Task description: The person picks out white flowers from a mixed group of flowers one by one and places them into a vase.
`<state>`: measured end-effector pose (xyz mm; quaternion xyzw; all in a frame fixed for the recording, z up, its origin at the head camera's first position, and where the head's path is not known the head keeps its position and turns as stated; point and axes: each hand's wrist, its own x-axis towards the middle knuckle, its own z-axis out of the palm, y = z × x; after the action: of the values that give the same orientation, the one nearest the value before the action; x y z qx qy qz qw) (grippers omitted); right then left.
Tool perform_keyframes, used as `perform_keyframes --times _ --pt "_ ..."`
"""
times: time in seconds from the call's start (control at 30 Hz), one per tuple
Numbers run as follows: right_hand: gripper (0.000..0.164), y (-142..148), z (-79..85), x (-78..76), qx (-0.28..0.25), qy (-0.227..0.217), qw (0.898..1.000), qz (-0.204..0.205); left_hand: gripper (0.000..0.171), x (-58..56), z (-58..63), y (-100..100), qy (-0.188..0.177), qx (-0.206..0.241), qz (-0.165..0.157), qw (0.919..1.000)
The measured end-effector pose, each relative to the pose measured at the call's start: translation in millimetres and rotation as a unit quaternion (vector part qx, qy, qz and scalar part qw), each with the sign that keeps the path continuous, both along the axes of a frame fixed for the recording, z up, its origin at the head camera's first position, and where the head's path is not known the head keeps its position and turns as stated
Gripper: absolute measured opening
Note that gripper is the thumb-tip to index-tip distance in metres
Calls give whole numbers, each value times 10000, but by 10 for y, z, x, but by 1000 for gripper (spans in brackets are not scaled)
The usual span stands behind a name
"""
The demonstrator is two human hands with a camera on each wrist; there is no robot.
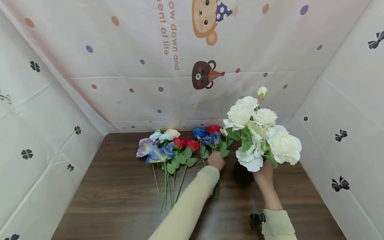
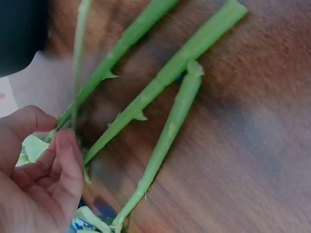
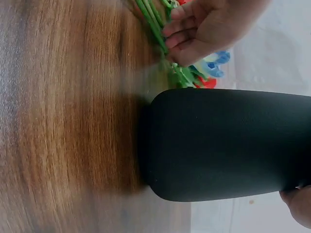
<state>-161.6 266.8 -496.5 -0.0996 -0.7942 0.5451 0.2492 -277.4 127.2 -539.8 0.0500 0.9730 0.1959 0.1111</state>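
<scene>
A black vase [image 3: 218, 145] holds a bunch of white flowers [image 1: 258, 130], upright at the right of the table. My right hand [image 1: 264, 173] grips the vase near its rim, just below the blooms, which partly hide the fingers. To its left, my left hand [image 1: 216, 160] is among loose flowers with red and blue heads. In the left wrist view, thumb and fingertips pinch a green flower stem [image 2: 104, 65]; which bloom it belongs to cannot be told. Other thorny stems [image 2: 165, 77] lie beside the hand on the wood.
More flowers lie left of my left hand: red roses [image 1: 192, 145], a blue iris-like bloom [image 1: 160, 152], a purple one [image 1: 145, 147] and pale blue and peach heads, stems toward me. Printed cloth [image 1: 135, 73] hangs behind and at both sides of the brown table [image 1: 120, 186].
</scene>
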Motion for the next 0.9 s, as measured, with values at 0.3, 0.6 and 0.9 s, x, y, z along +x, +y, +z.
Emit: perform_keyframes --times 0.3,0.6,0.9 --pt "75 -6 -10 -21 0 149 9999 75 37 -88 172 -299 -911 1907 -184 9772" --pt "76 -5 22 2 -220 -353 9991 111 20 -126 323 -564 -1704 4340 -201 8844" --pt "78 6 0 6 -41 -384 9992 30 22 20 733 -978 -578 3867 -645 9181"
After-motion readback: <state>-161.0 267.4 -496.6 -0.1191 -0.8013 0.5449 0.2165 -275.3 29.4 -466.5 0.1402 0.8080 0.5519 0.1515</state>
